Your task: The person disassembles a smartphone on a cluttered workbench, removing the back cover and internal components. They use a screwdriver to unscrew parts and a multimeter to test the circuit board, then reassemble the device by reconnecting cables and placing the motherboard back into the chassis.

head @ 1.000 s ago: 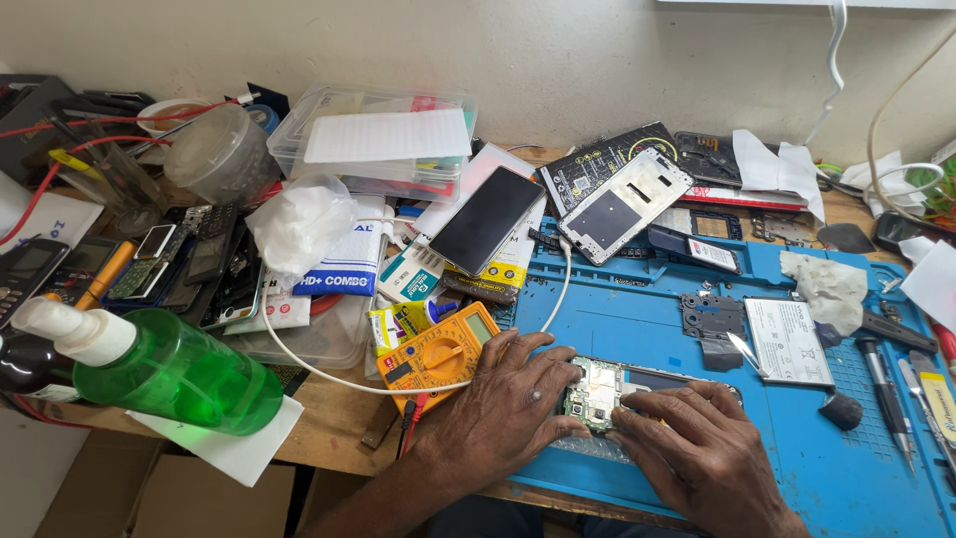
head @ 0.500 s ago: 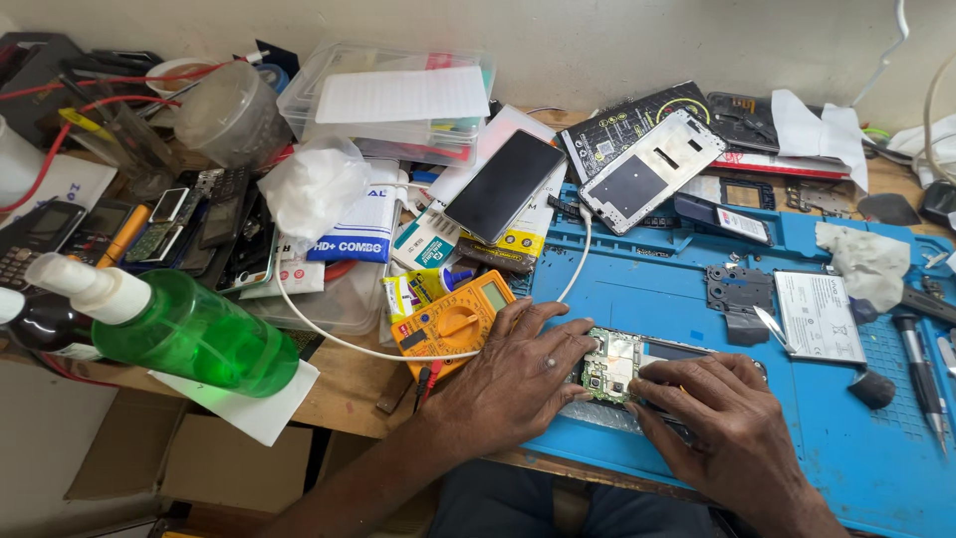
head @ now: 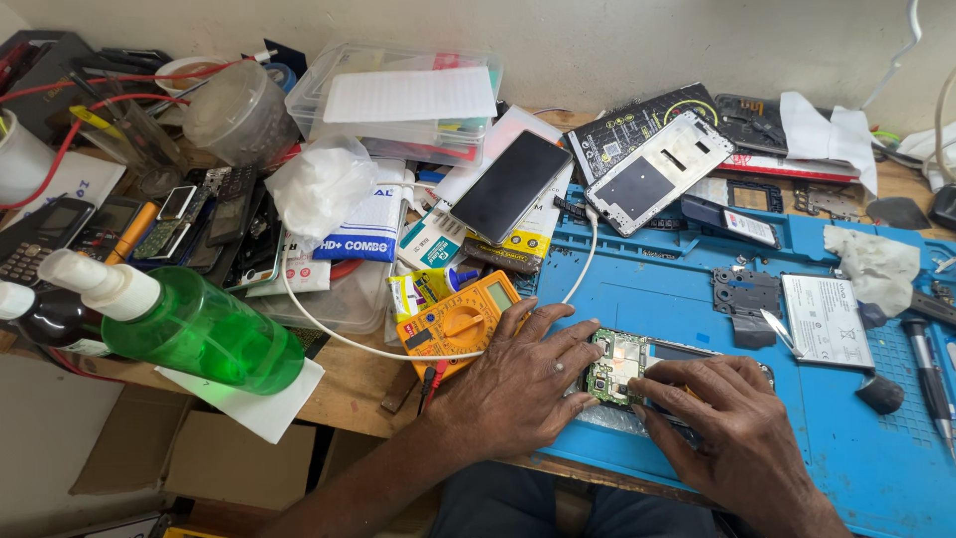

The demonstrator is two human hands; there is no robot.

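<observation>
At the bottom centre of the frame, the left hand [head: 518, 384] lies flat with spread fingers, pressing the left end of an opened phone [head: 637, 364] whose green circuit board is exposed. Its thumb reaches toward a yellow multimeter [head: 458, 324] just beside it. The right hand [head: 732, 433] curls over the phone's lower edge, fingertips bent down against it; whether they pinch anything I cannot tell. The phone rests on a blue mat [head: 687, 299] that covers the right half of the counter [head: 349, 384].

Left of the hands, a green spray bottle [head: 194, 334] lies on its side on a white sheet. A white cable [head: 329, 324] loops from the clutter across to the mat.

Farther up on the mat sit a flat battery [head: 827, 319], a small dark metal part [head: 745, 294] and a crumpled tissue [head: 876, 264]. 1 screwdriver [head: 926, 374] lies at the right edge.

Beyond these, a black phone [head: 510, 186] leans on small boxes in the centre, and a white phone frame [head: 657, 174] lies to its right. A crumpled plastic bag [head: 319, 189] sits left of them, with old handsets [head: 189, 224] beside it.

At the top, a clear plastic box [head: 398, 105] holds papers, next to a clear tub [head: 234, 115].
</observation>
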